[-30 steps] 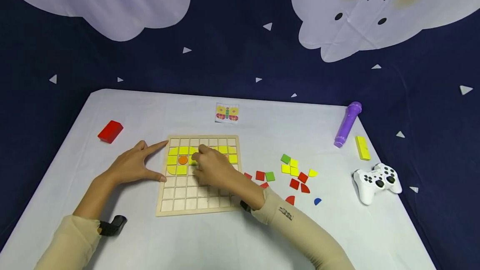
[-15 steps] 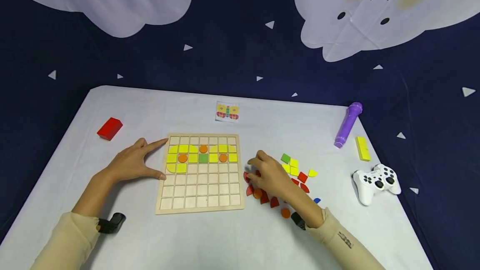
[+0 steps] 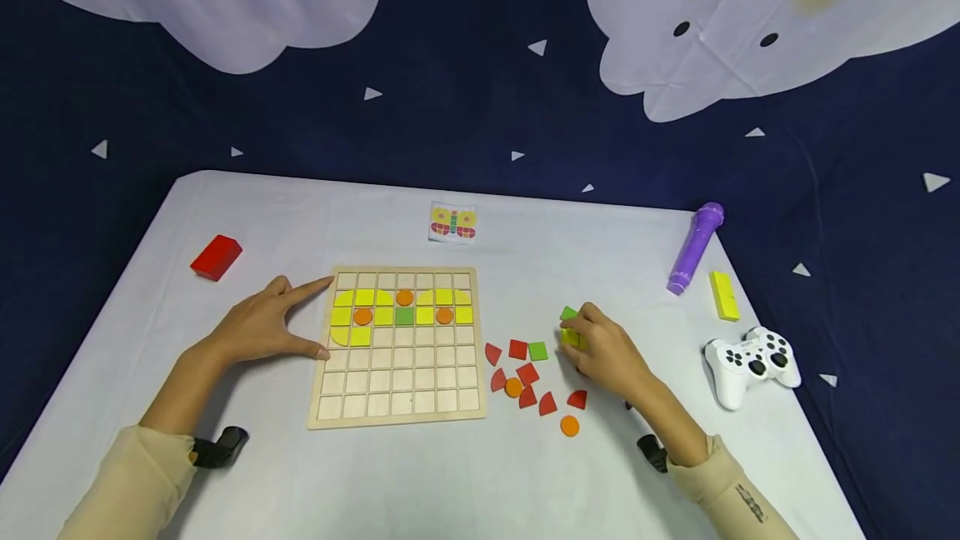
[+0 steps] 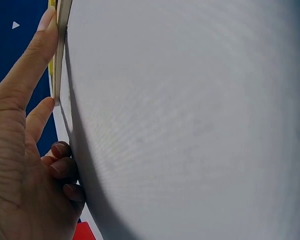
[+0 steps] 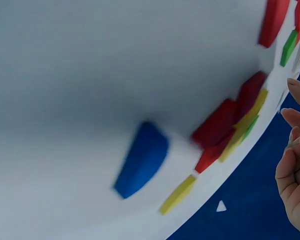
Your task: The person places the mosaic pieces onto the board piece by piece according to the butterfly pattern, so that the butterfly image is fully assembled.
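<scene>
A wooden grid board [image 3: 397, 422] lies flat on the table. Yellow pieces [image 3: 364, 297], three orange discs [image 3: 363, 317] and one green square [image 3: 404, 316] fill cells in its upper rows. My left hand [image 3: 251, 327] spreads index finger and thumb against the board's left edge, as the left wrist view also shows. Over at the right, my right hand [image 3: 609, 352] reaches down over loose yellow squares [image 3: 572, 337] beside a green square [image 3: 568, 313]. A gap shows between its thumb and index finger in the right wrist view. It hides some loose pieces from the head view.
Red pieces [image 3: 527, 373], loose orange discs [image 3: 569, 426] and another green square [image 3: 537, 352] lie right of the board. A butterfly picture card [image 3: 453, 222] is behind it. Around them are a red block [image 3: 216, 257], purple microphone [image 3: 696, 248], yellow block [image 3: 724, 296] and white game controller [image 3: 752, 365].
My right hand has left the board's middle, passed over the red pieces and moved right to the yellow squares. The left hand stays at the board's edge.
</scene>
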A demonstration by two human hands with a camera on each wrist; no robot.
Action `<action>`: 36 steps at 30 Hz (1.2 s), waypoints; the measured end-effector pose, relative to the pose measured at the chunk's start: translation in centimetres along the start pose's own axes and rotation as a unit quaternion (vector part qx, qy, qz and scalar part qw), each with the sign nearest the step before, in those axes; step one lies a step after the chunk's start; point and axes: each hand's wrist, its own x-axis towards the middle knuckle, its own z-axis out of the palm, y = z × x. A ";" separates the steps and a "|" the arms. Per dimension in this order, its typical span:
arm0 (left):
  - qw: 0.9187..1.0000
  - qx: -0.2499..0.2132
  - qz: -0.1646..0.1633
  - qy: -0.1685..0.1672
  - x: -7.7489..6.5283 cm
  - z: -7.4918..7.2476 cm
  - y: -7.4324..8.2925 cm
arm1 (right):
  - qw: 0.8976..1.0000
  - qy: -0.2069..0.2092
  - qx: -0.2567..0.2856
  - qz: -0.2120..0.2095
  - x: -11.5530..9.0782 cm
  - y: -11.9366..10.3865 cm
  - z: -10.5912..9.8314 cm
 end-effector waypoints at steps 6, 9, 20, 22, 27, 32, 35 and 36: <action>1.000 -0.002 0.001 -0.001 -0.1 0.0 -0.2 | 1.000 -0.008 -0.010 0.007 -0.2 1.2 0.1; 1.000 -0.002 0.002 -0.001 -0.1 0.0 -0.2 | 1.000 -0.012 -0.011 0.007 -0.2 1.7 0.1; 1.000 -0.001 0.000 -0.005 -0.1 -0.2 0.0 | 0.999 -0.023 -0.010 -0.027 0.2 2.7 0.2; 1.000 -0.002 0.001 -0.005 0.0 -0.1 0.0 | 0.999 -0.018 -0.007 -0.036 0.3 2.7 0.3; 1.000 -0.001 -0.001 -0.005 0.0 -0.1 0.0 | 0.998 -0.006 0.013 -0.054 0.9 1.9 0.3; 1.000 0.000 -0.001 -0.003 0.0 -0.1 -0.1 | 0.997 -0.016 0.024 -0.066 2.0 0.2 0.4; 1.000 -0.001 -0.002 -0.003 0.0 0.0 -0.1 | 0.996 -0.021 0.029 -0.077 2.7 -1.1 0.7; 1.000 -0.002 -0.002 -0.003 0.0 0.0 -0.1 | 0.996 -0.023 0.033 -0.081 3.0 -1.6 0.8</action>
